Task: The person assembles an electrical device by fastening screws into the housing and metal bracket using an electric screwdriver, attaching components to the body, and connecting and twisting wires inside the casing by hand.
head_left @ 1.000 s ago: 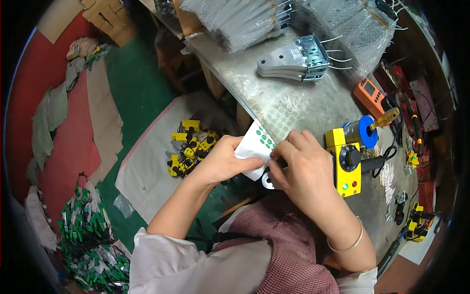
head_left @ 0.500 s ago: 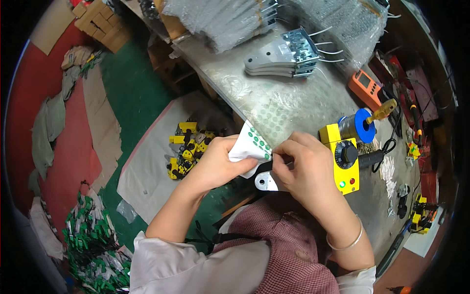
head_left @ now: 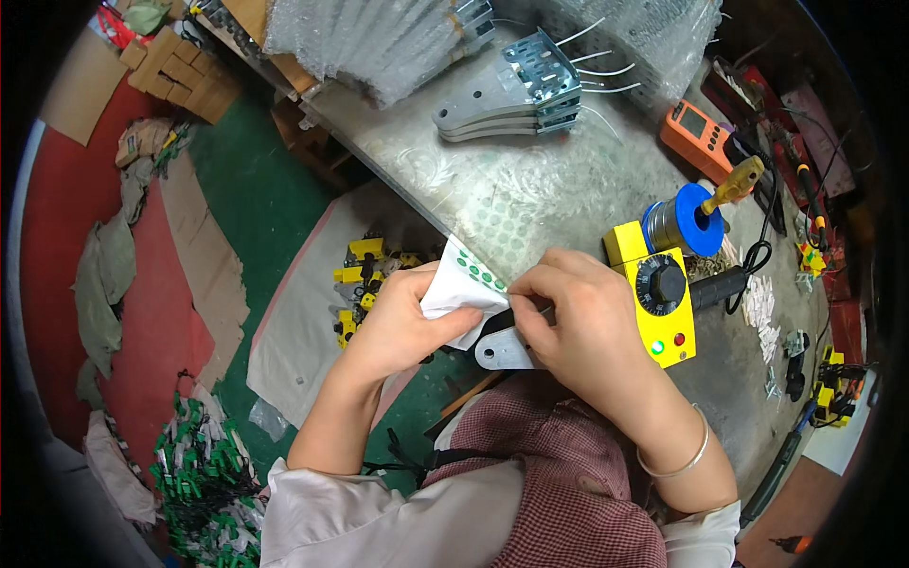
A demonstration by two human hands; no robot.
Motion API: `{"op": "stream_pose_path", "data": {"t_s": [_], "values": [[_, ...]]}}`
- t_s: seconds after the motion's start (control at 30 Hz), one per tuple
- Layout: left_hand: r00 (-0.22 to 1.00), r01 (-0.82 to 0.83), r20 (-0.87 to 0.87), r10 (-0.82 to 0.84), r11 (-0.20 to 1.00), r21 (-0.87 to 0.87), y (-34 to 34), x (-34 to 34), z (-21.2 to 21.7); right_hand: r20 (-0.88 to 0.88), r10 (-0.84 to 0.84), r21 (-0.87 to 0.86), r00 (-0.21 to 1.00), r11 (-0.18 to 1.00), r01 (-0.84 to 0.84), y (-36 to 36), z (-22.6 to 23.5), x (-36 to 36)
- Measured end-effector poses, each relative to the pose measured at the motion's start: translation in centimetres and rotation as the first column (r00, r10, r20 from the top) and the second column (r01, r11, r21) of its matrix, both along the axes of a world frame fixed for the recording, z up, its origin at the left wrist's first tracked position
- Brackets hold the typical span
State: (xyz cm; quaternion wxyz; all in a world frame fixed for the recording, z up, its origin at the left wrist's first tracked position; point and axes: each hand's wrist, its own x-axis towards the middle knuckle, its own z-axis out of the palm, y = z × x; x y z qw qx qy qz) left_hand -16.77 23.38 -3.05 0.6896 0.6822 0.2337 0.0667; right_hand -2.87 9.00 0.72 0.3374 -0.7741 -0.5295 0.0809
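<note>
My left hand (head_left: 402, 322) grips a white sheet (head_left: 461, 284) dotted with small green round stickers, held just off the near edge of the metal table (head_left: 530, 189). My right hand (head_left: 579, 322) pinches at the sheet's right edge with thumb and forefinger. Under both hands lies a flat grey metal bracket (head_left: 502, 348) with a hole in its end, partly hidden by my fingers. Whether my right fingers hold a sticker is too small to tell.
A yellow control box (head_left: 663, 303) with a black dial and a lit green lamp stands right of my hands, beside a blue solder spool (head_left: 684, 220). Stacked grey brackets (head_left: 511, 90), an orange meter (head_left: 699, 137) and bubble-wrapped packs sit farther back. Yellow parts (head_left: 365, 279) lie on a floor sheet.
The sheet has tilted lower and nearer the bracket. My right fingers have moved onto the sheet's edge. The view has shifted slightly.
</note>
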Motion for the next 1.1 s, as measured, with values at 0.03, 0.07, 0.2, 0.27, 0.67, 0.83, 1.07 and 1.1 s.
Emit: {"op": "stream_pose_path", "data": {"t_s": [0.03,0.07,0.2,0.27,0.67,0.83,1.07,1.1], "values": [[1.0,0.013,-0.001,-0.013,1.0,-0.002,0.2,0.1,0.2,-0.001,-0.013,-0.002,1.0,1.0,0.013,-0.4,0.4,0.3],[0.998,0.038,-0.044,-0.035,0.996,0.075,0.6,0.0,0.5,-0.069,-0.041,0.034,0.997,0.998,0.044,-1.1,1.2,0.6],[0.937,-0.325,0.13,0.324,0.674,0.663,0.7,-1.5,1.4,-0.233,-0.265,0.047,0.936,0.958,0.283,-7.0,4.8,2.6],[0.933,-0.357,0.259,0.248,0.583,0.73,-1.4,-1.1,2.9,-0.21,-0.468,0.009,0.858,0.877,0.481,-11.2,5.1,4.0],[0.947,0.179,-0.041,-0.318,0.42,0.89,-8.1,4.1,2.5,-0.023,-0.294,0.036,0.956,0.955,0.295,-16.2,1.6,6.6],[0.967,0.044,0.059,-0.248,0.392,0.919,-9.0,3.9,4.8,0.169,-0.333,0.248,0.928,0.925,0.287,-16.4,7.0,11.2],[0.863,-0.128,0.319,-0.393,0.441,0.889,-13.4,7.6,7.9,0.603,-0.348,0.067,0.718,0.919,0.389,-8.9,5.2,21.6],[0.871,-0.179,0.344,-0.35,0.425,0.887,-12.8,7.1,8.1,0.561,-0.317,-0.095,0.765,0.893,0.44,-8.1,5.0,22.1]]}}
